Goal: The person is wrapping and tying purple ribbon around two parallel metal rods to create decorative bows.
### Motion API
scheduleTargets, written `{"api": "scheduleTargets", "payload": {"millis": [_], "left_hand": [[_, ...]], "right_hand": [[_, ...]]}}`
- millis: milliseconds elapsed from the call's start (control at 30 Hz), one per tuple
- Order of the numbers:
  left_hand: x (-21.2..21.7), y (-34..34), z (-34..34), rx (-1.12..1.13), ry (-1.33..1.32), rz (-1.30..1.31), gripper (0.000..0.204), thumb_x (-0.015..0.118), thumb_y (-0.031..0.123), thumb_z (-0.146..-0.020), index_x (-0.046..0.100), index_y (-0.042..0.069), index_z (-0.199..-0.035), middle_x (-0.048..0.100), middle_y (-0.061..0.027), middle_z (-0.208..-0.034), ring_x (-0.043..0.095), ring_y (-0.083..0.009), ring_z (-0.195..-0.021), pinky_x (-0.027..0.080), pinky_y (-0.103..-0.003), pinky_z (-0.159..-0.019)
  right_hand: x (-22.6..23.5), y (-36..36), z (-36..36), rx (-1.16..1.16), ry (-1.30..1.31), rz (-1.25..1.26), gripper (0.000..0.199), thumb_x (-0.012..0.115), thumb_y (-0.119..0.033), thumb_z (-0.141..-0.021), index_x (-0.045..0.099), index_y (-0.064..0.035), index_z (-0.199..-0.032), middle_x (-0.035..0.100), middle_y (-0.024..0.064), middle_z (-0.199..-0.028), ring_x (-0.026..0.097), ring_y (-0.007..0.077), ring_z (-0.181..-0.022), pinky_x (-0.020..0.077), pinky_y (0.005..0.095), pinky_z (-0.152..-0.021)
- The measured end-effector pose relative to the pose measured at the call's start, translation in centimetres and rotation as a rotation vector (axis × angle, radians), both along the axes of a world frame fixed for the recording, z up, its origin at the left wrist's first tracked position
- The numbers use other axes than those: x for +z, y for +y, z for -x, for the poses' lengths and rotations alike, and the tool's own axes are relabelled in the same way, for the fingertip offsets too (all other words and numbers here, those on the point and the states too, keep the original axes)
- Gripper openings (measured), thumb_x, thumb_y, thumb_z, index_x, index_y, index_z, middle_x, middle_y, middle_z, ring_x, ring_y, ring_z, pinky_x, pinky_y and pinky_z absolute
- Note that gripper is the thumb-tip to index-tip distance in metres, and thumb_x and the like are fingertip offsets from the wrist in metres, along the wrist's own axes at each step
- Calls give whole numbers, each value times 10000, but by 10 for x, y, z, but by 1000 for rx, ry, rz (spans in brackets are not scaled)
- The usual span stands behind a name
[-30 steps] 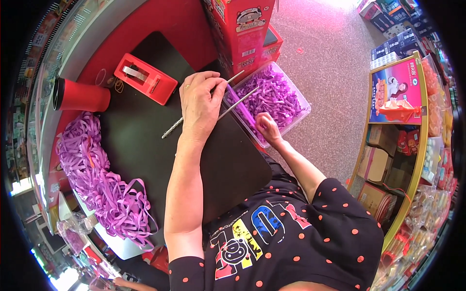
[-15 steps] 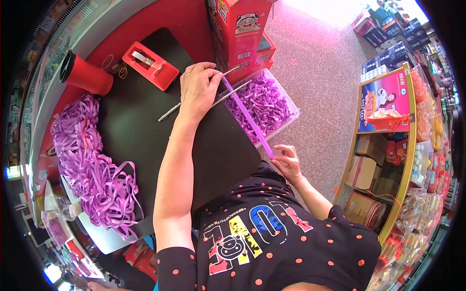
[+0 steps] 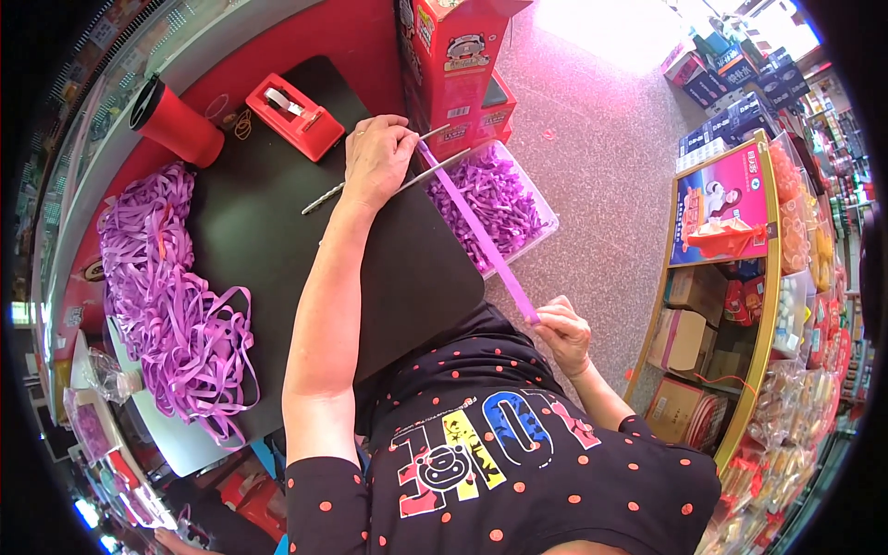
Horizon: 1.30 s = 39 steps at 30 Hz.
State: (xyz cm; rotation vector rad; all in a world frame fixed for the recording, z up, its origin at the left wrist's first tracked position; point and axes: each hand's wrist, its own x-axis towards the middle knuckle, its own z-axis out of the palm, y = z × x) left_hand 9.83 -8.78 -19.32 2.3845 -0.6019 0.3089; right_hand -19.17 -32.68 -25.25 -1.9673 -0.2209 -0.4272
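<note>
A flat purple ribbon is stretched slantwise between my two hands, over the corner of a black tabletop. My left hand is closed at the ribbon's upper end, fingers pinched. Two thin metal sticks pass beneath that hand, their tips reaching out past the ribbon; its grip on them is partly hidden. Lower right, my right hand pinches the ribbon's other end. Below the ribbon stands a clear plastic box filled with short purple ribbon pieces.
A big tangled heap of purple ribbon lies along the table's left side. A red tape dispenser, a rubber band and a red tumbler sit at the back. Red cartons stand behind the box; stocked shelves line the right.
My right hand has moved down and slightly right, keeping hold of the ribbon's end. My left hand stays about where it was. The whole view has shifted a little.
</note>
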Motion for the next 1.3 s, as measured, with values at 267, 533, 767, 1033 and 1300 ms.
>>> {"api": "scheduleTargets", "payload": {"millis": [267, 533, 767, 1033, 1300], "left_hand": [[-2, 1, -1, 9, 46, 25, 190, 598, 215, -859, 715, 68, -834, 630, -41, -1116, 505, -255, -1117, 367, -387, -956], [-2, 1, -2, 15, 9, 28, 173, 616, 208, -841, 707, 69, -794, 633, -37, -1098, 506, -256, -1108, 370, -391, -953], [-7, 1, -3, -4, 7, 80, 151, 632, 192, -821, 698, 64, -775, 635, -38, -1081, 518, -255, -1089, 380, -396, -943], [8, 6, 5, -29, 57, 69, 215, 596, 98, -702, 730, 73, -869, 611, -75, -1132, 492, -263, -1141, 353, -399, -998], [3, 1, 5, 7, 26, 72, 208, 593, 100, -698, 705, 23, -855, 605, -110, -1144, 490, -284, -1153, 359, -404, -1006]], "right_hand": [[35, 0, 0, -28, -30, 30, 265, 760, 30, -657, 684, -26, -905, 685, 63, -790, 569, 195, -710, 446, 327, -685], [137, -1, -79, 302, -395, -119, 300, 616, -291, -895, 542, -78, -1093, 578, 77, -773, 449, 223, -733, 384, 370, -636], [213, 68, -238, 508, -272, -504, 503, 503, -385, -962, 486, -22, -1309, 656, 123, -1008, 466, 83, -739, 387, 202, -662], [153, 122, -407, 488, 225, -391, 608, 358, -541, -977, 441, -75, -1357, 655, 80, -1066, 442, 53, -775, 386, 194, -704], [54, 115, -445, 432, 555, -535, 633, 321, -571, -970, 378, -111, -1401, 659, 111, -1077, 490, 68, -798, 415, 222, -744]]}}
